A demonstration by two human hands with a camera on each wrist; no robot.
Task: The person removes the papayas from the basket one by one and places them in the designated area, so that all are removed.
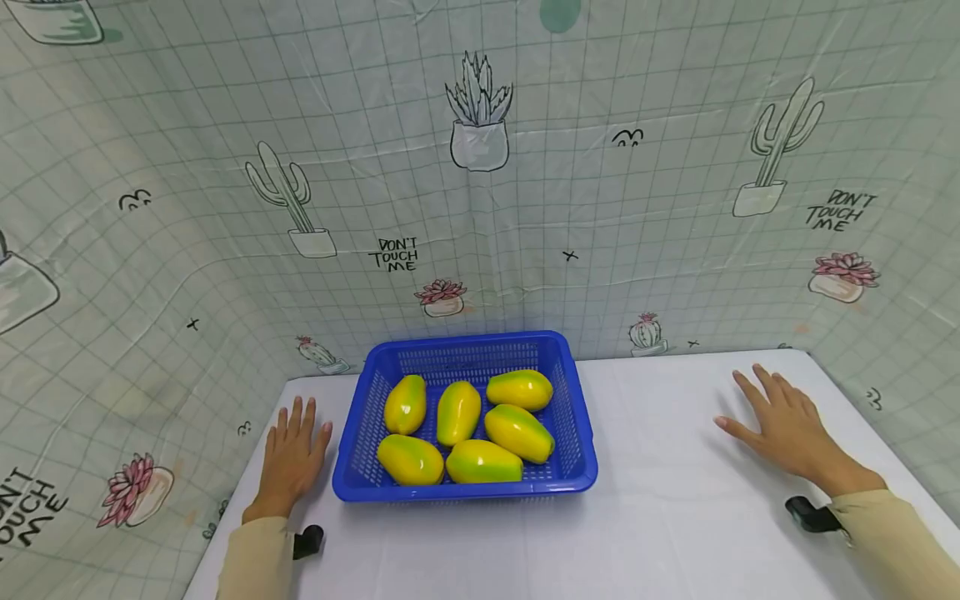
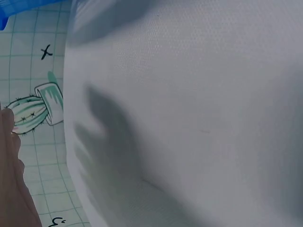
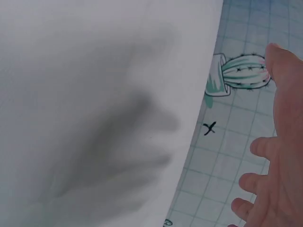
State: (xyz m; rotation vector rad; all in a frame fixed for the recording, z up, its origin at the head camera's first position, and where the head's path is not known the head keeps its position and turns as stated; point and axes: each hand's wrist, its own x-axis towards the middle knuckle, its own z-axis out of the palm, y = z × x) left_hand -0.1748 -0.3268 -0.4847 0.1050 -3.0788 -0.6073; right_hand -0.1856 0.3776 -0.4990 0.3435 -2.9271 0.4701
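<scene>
A blue plastic basket [image 1: 465, 493] with slotted sides stands on the white table. Several glossy yellow-and-green fruits, shaped like papayas, lie in it, among them one fruit [image 1: 410, 460] at the front left and another fruit [image 1: 520, 390] at the back right. To the left of the basket is my left hand [image 1: 292, 458], palm down with straight fingers and nothing in its grasp. My right hand [image 1: 787, 429] hovers over the table's right side, fingers spread, well apart from the basket. Shadows of the hands fall on the table in both wrist views.
The white table [image 1: 645, 533] ends at a hanging cloth [image 1: 540, 208] printed with a grid and cacti, at the back and both sides. A dark band with a small black piece [image 1: 812, 514] sits at the right wrist, and a similar piece [image 1: 307, 542] at the left.
</scene>
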